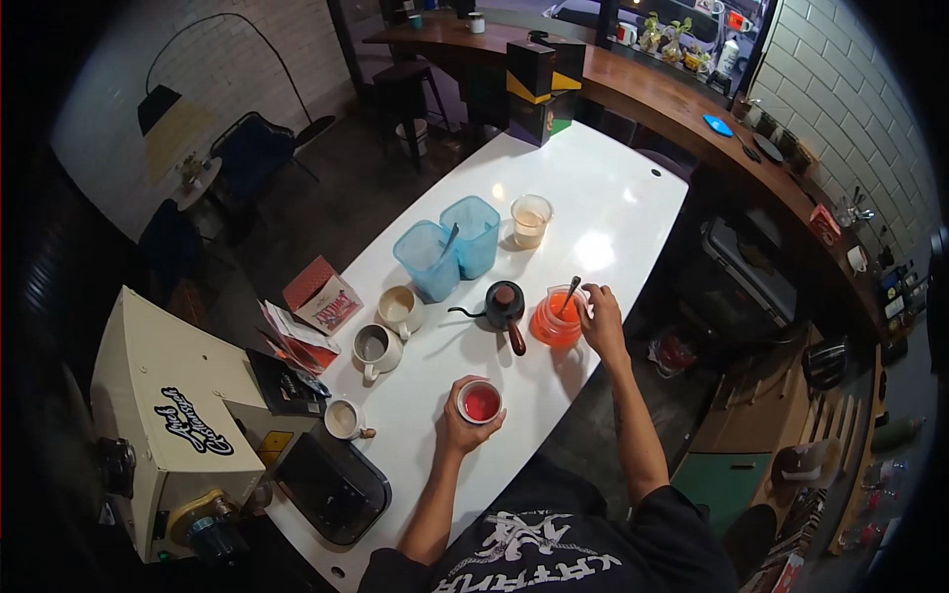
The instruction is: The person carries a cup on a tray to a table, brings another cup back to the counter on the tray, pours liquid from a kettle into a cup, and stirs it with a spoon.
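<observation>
Left hand (455, 425): grip wrapped round cup (480, 402) of red liquid. Right hand (603, 314) at jug (556, 328), near surface (633, 193) edge; can't tell if grasping. Risk: snagging the spoon (570, 294) could slop or tip jug.

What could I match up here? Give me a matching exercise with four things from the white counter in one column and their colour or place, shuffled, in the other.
1. Small cup
2. Kettle
3. Pitcher
4. Plastic containers

A. Light blue
B. Orange-red contents, at the right hand
C. In the left hand
D. Mostly black, with a thin spout

Pairs: 1-C, 2-D, 3-B, 4-A
</observation>
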Available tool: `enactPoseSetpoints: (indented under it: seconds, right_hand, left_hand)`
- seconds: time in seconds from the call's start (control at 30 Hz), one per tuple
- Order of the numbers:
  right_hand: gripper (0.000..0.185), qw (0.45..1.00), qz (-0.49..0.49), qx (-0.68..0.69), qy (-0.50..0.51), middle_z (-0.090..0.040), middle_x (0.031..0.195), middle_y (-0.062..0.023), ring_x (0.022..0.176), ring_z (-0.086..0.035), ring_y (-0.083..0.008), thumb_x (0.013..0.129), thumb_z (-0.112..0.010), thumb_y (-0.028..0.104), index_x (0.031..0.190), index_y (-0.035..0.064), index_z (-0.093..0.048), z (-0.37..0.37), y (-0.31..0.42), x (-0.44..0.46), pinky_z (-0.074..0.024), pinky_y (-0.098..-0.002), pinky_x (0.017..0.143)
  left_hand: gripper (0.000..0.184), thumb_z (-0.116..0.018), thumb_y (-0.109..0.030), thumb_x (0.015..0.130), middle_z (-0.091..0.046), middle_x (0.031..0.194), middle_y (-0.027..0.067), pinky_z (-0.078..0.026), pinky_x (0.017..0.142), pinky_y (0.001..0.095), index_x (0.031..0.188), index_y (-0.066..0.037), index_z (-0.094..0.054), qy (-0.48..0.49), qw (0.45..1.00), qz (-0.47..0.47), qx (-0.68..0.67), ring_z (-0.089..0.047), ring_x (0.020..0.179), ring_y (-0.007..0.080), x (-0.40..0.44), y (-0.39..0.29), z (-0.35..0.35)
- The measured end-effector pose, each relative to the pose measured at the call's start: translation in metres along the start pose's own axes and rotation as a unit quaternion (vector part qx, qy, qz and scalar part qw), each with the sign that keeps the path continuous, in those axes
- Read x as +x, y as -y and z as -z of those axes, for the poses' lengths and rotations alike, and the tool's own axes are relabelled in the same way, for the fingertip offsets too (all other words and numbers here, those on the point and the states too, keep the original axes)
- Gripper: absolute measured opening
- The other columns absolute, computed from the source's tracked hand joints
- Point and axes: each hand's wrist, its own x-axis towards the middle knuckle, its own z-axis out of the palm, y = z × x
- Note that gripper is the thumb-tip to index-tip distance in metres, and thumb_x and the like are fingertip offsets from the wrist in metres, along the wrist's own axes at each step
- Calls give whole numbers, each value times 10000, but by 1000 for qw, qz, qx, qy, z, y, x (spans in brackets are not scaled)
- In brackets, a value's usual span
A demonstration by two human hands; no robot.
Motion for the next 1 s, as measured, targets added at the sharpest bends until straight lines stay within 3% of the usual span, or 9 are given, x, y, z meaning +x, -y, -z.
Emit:
enactPoseSetpoints:
  seconds: [0.07,0.17,0.27,0.57,0.8,0.87,1.0]
  right_hand:
    - [158,999,17,23,-39,-599,861,-164,715,-605,-278,892,-683,101,1011,1,-651,-7,-5,4,-496,-391,639]
    - [132,996,8,58,-60,-583,780,-138,658,-579,-240,878,-703,105,934,-7,-659,-7,-5,8,-469,-356,594]
    - [143,993,-26,116,-3,-602,831,-170,721,-612,-315,870,-702,122,930,4,-650,-2,-7,14,-480,-420,647]
    - [156,981,-42,186,26,-581,794,-92,694,-556,-190,823,-750,131,937,32,-711,-3,-14,29,-454,-328,615]
    - [146,979,-9,202,24,-575,810,-99,726,-567,-204,802,-746,80,928,23,-701,1,-10,29,-454,-329,641]
    - [95,973,39,224,24,-531,769,-49,666,-479,-126,789,-727,13,860,-4,-665,8,-2,22,-407,-266,600]
    - [141,979,68,174,83,-558,821,-120,707,-576,-240,801,-655,-24,937,-18,-619,24,11,-1,-461,-333,641]
  left_hand:
    - [649,-878,-230,664,-674,1074,95,-544,860,368,1202,-89,-544,-2,1000,11,8,-678,974,241,0,1,0]
    - [645,-874,-216,655,-673,1083,88,-543,862,354,1196,-85,-548,-10,1000,10,0,-677,975,231,0,1,-2]
    - [637,-870,-200,653,-670,1087,84,-541,863,349,1192,-82,-551,-19,1000,0,5,-676,972,224,2,-1,-5]
    - [629,-855,-129,632,-643,1112,103,-518,882,343,1174,-41,-550,-31,998,-22,-46,-650,979,223,7,12,-18]
    - [632,-854,-120,625,-642,1108,101,-518,883,342,1172,-36,-550,-20,998,-46,-48,-649,977,220,14,14,-20]
    - [635,-856,-121,623,-643,1108,100,-519,880,342,1172,-35,-550,-16,997,-45,-54,-650,972,220,15,14,-21]
    - [638,-861,-128,625,-648,1110,99,-524,875,340,1173,-34,-548,-4,997,-51,-55,-655,963,216,19,16,-22]
